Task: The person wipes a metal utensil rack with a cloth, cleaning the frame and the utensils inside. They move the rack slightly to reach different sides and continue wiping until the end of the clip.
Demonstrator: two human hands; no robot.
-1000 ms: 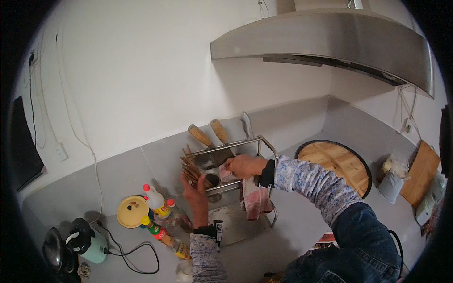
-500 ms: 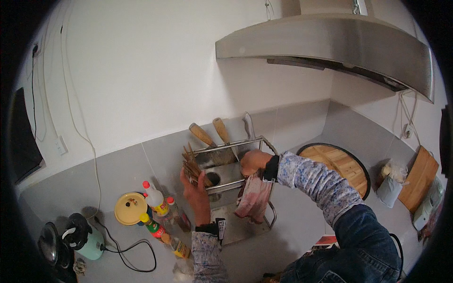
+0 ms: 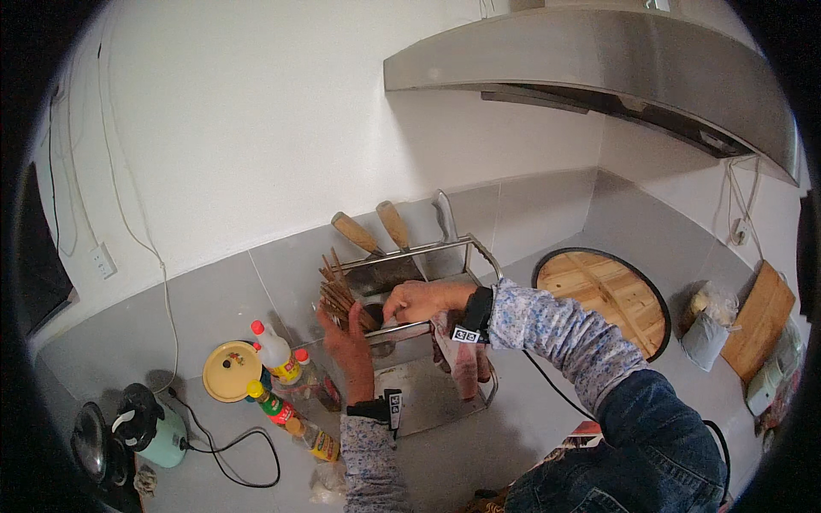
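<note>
A bundle of thin brown chopsticks [image 3: 337,292] leans out at the left end of a metal kitchen rack [image 3: 419,249]. My left hand [image 3: 349,350] is closed around its lower part, thumb on the right side. Over the rack's top, my right hand [image 3: 421,299] bends down beside the round holder, fingers curled together; their tips and anything in them are hidden. A stained pinkish cloth [image 3: 463,368] hangs from the rack's front bar, below my right wrist. Behind my hands, two wooden-handled tools [image 3: 393,224] and a grey-handled knife [image 3: 445,215] stand in the back slot.
Left of the rack stand several sauce bottles [image 3: 275,352], a yellow-lidded container [image 3: 235,371] and a mint-green kettle [image 3: 162,436] with its cord. A round wooden board [image 3: 599,299] lies to the right; a rectangular board [image 3: 757,321] leans farther right, below the range hood [image 3: 590,60].
My right hand has moved left, away from the top of the cloth to beside the round holder. The cloth stays hanging on the rack. My left hand still grips the chopsticks.
</note>
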